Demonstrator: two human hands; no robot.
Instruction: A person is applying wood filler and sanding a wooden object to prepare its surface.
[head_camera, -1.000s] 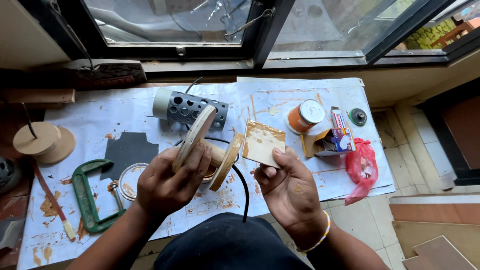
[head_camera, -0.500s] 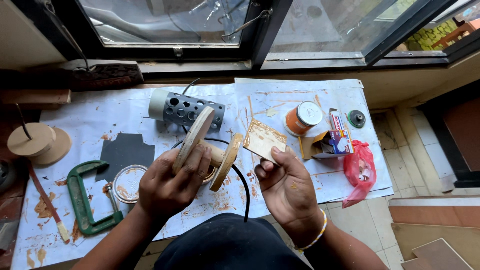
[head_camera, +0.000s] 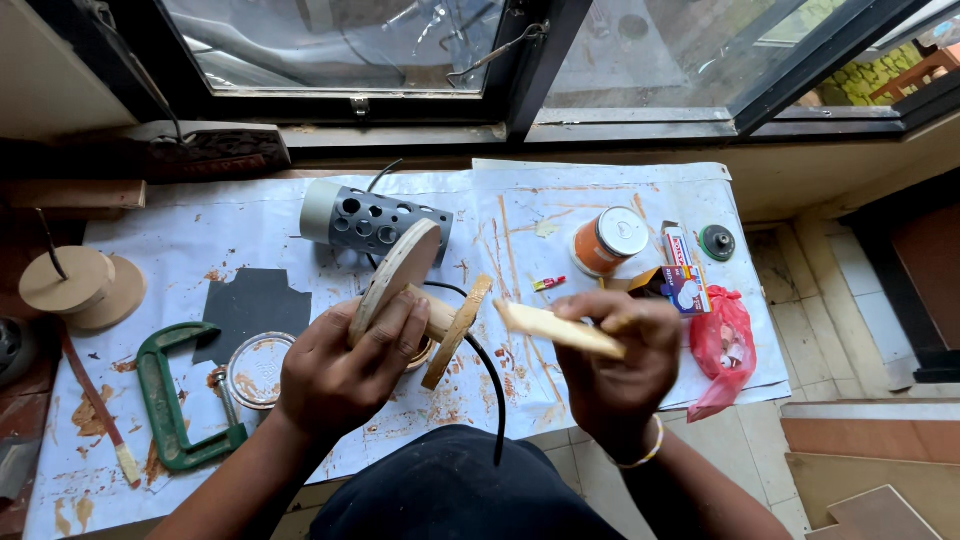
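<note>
The left hand (head_camera: 345, 375) was clamped on a wooden spool (head_camera: 415, 295) held above the paper-covered surface (head_camera: 250, 230); it looked light and stiff, best gripped by its core. The right hand (head_camera: 615, 365) pinched a thin, glue-smeared card (head_camera: 555, 327).

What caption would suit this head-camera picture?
Left hand grips a wooden spool while right hand holds a flat wooden piece beside it.

Bare paper lies open between the green clamp (head_camera: 170, 400) and the perforated metal cylinder (head_camera: 375, 220); the open tin (head_camera: 255, 370) crowds the left hand (head_camera: 345, 375); the orange-lidded jar (head_camera: 610, 240), small box (head_camera: 680, 275) and red bag (head_camera: 725, 345) block the right hand's (head_camera: 615, 375) far side.
</note>
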